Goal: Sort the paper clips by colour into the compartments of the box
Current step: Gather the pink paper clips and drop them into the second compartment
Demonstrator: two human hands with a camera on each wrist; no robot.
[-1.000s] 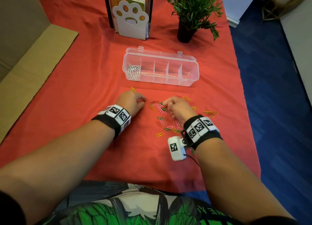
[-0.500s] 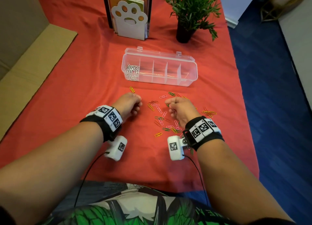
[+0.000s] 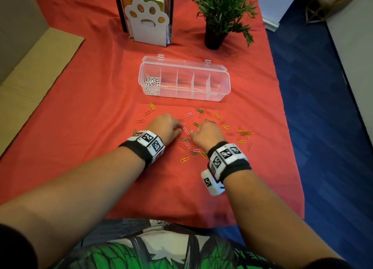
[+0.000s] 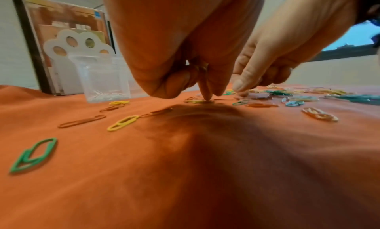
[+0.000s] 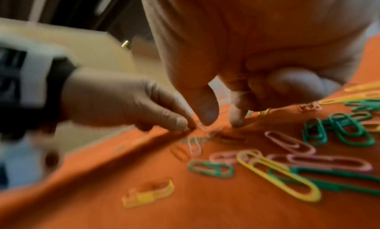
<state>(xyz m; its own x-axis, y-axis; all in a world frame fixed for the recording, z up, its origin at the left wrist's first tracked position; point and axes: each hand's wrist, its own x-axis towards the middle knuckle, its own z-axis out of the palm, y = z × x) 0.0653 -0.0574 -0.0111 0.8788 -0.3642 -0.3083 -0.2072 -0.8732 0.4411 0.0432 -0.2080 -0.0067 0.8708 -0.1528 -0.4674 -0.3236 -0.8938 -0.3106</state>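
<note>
Coloured paper clips (image 3: pixel 203 139) lie scattered on the red cloth in front of the clear compartment box (image 3: pixel 222 83). White clips (image 3: pixel 151 84) fill its leftmost compartment; the other compartments look bare. My left hand (image 3: pixel 167 127) is curled at the left of the scatter, one fingertip (image 4: pixel 204 95) pressing on a clip against the thumb, thin loops showing among the curled fingers. My right hand (image 3: pixel 205 133) is just beside it, thumb (image 5: pixel 205 105) and forefinger (image 5: pixel 236 118) lowered to the cloth, the other fingers curled round what look like clips. The hands almost touch.
A paw-shaped bookend (image 3: pixel 147 20) with books and a potted plant (image 3: pixel 220 16) stand behind the box. Cardboard (image 3: pixel 30 73) lies at the left. The table's right edge drops to blue floor (image 3: pixel 323 127). A green clip (image 4: pixel 35 156) and a yellow one (image 4: pixel 123 122) lie left of my left hand.
My left hand has moved right into the scatter, closing the gap to the right hand. The right hand has drawn slightly nearer to me.
</note>
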